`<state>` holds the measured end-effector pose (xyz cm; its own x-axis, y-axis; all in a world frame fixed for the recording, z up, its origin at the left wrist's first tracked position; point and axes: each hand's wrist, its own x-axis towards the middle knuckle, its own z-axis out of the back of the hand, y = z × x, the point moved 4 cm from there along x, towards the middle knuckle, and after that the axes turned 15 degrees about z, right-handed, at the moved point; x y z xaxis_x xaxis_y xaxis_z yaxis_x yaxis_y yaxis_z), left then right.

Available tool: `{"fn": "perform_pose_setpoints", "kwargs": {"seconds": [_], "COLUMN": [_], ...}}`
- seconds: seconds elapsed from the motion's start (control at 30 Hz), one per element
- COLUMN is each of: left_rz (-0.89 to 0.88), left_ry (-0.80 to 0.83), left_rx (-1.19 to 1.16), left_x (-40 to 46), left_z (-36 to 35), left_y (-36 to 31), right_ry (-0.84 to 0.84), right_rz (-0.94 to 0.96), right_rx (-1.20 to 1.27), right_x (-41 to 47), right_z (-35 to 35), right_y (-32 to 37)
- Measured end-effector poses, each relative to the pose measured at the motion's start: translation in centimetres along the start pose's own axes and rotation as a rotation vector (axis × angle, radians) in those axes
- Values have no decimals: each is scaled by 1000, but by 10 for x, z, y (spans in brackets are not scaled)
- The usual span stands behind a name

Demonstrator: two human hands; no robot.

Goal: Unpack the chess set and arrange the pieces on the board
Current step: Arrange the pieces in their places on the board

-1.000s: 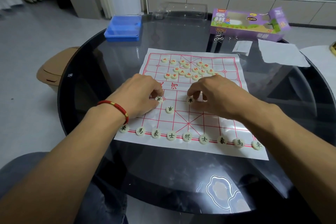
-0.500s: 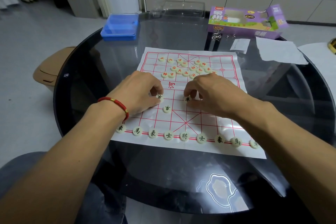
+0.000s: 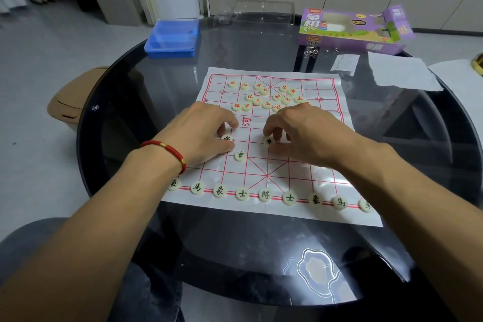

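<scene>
While we sort black soldiers above the back rank (image 3: 264, 195), each hand pinches one. Left hand (image 3: 206, 133) fingers grip a soldier piece (image 3: 226, 138); right hand (image 3: 303, 133) fingers grip another soldier (image 3: 268, 141).

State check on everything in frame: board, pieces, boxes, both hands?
paper board: unfolded flat on the glass table
black pieces, near row: nine lined up on the edge line
red pieces: loose cluster, unsorted
left hand: fingers pinching one black piece
right hand: fingers pinching one black piece
purple box: end flap open
blue box: lid closed

White board (image 3: 261, 165), red grid; purple box (image 3: 352, 31)
</scene>
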<state>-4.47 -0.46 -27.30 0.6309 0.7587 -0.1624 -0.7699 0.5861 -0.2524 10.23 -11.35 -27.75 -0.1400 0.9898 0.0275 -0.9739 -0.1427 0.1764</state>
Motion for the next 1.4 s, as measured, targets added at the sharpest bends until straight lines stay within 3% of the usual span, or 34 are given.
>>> {"fn": "perform_pose_setpoints", "kwargs": {"seconds": [1.4], "left_rz": [-16], "left_ry": [-33], "left_rx": [-78], "left_x": [0], "left_z": [-4], "left_y": [3], "right_ry": [-4], "right_rz": [10], "right_rx": [-6], "right_x": [3], "right_z": [4], "right_y": [-1]}}
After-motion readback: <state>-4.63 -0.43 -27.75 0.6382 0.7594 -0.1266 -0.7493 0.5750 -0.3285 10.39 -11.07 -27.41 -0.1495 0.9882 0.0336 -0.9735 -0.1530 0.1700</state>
